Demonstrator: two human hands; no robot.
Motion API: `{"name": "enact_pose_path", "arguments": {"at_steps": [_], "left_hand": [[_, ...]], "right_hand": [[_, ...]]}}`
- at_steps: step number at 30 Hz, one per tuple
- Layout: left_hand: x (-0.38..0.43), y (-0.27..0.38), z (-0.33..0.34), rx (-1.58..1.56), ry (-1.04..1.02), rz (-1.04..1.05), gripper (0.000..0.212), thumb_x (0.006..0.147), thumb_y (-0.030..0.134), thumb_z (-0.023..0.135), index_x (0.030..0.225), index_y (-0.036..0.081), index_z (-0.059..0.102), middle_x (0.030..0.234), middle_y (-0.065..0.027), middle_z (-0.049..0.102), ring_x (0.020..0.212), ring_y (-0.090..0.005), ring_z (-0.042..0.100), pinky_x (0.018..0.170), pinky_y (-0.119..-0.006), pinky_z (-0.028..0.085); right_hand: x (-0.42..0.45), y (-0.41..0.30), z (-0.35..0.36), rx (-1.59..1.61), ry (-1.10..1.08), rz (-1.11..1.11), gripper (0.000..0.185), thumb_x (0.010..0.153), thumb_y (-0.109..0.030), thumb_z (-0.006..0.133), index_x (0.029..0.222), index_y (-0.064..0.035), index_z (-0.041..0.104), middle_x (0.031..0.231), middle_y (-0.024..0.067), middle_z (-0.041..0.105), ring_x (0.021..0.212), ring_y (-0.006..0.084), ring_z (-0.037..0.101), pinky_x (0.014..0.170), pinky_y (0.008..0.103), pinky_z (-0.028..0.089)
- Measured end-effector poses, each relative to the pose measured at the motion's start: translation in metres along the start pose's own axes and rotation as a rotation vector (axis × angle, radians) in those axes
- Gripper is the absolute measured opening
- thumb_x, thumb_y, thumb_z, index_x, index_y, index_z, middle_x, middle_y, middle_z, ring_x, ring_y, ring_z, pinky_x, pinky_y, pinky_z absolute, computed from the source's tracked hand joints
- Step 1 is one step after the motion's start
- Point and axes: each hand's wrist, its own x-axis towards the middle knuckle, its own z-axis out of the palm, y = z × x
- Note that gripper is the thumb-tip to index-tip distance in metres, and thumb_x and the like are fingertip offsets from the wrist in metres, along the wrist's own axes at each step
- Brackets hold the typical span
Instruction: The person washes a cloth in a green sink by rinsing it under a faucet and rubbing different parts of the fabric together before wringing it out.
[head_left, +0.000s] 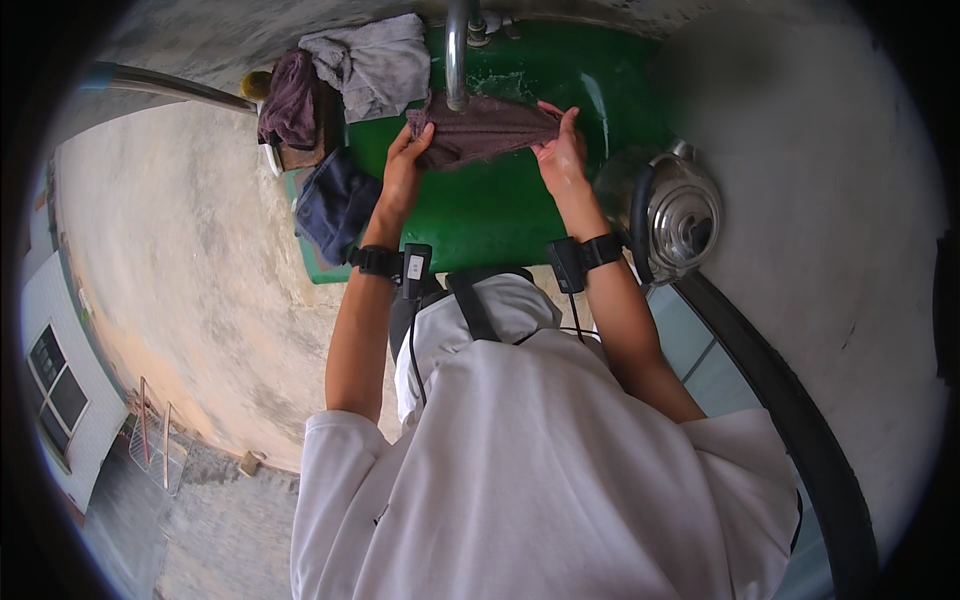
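Note:
Between my two hands a brownish-purple cloth (487, 133) is stretched sideways beneath a chrome faucet (456, 60). My left hand (405, 161) grips its left end, thumb on top. At the opposite end, my right hand (562, 150) pinches the gathered cloth and looks wet. Below the cloth lies the green surface of a sink (480, 225), with water splashing behind the cloth near the spout. The faucet's tip hides a small part of the cloth's upper edge.
A grey towel (382, 64), a purple cloth (291, 101) and a dark blue cloth (334, 206) lie along the left side. A yellow scrubber (256, 85) sits behind them. A metal kettle (679, 221) stands close to my right forearm. A metal pole (180, 86) reaches in from the left.

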Motion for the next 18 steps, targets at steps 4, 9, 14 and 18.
{"name": "enact_pose_path", "arguments": {"at_steps": [4, 9, 14, 18], "left_hand": [[-0.002, 0.003, 0.018, -0.101, -0.023, 0.012, 0.032, 0.090, 0.015, 0.056, 0.119, 0.002, 0.052, 0.108, -0.0068, 0.060, 0.101, -0.0184, 0.057, 0.091, -0.031, 0.044], [0.000, -0.001, 0.038, 0.331, -0.068, 0.025, 0.031, 0.084, 0.025, 0.066, 0.106, 0.003, 0.058, 0.094, -0.0017, 0.057, 0.088, -0.0128, 0.053, 0.083, -0.023, 0.039], [0.015, -0.017, 0.017, 0.726, -0.111, 0.099, 0.027, 0.088, 0.007, 0.059, 0.114, 0.003, 0.054, 0.105, -0.0064, 0.061, 0.097, -0.0120, 0.055, 0.085, -0.025, 0.044], [0.014, -0.016, 0.010, 0.086, 0.014, 0.143, 0.030, 0.083, -0.009, 0.054, 0.109, 0.006, 0.054, 0.112, -0.0120, 0.061, 0.099, -0.0184, 0.057, 0.083, -0.033, 0.050]], "right_hand": [[0.020, -0.006, -0.010, 0.184, -0.138, 0.142, 0.049, 0.095, -0.045, 0.043, 0.116, -0.0032, 0.055, 0.126, 0.0099, 0.052, 0.115, 0.0245, 0.050, 0.100, 0.0378, 0.038], [0.007, -0.001, 0.013, -0.116, -0.328, 0.159, 0.042, 0.090, -0.038, 0.057, 0.118, -0.0073, 0.052, 0.118, 0.0072, 0.056, 0.112, 0.0179, 0.051, 0.095, 0.0375, 0.039], [0.002, 0.011, 0.020, -0.274, -0.339, 0.209, 0.030, 0.089, -0.022, 0.060, 0.114, -0.0051, 0.056, 0.108, 0.0043, 0.061, 0.097, 0.0158, 0.060, 0.085, 0.0285, 0.047], [0.017, 0.016, -0.003, -0.014, -0.298, 0.188, 0.033, 0.089, -0.003, 0.045, 0.121, -0.0042, 0.053, 0.122, 0.0105, 0.056, 0.112, 0.0224, 0.054, 0.100, 0.0370, 0.041]]}}
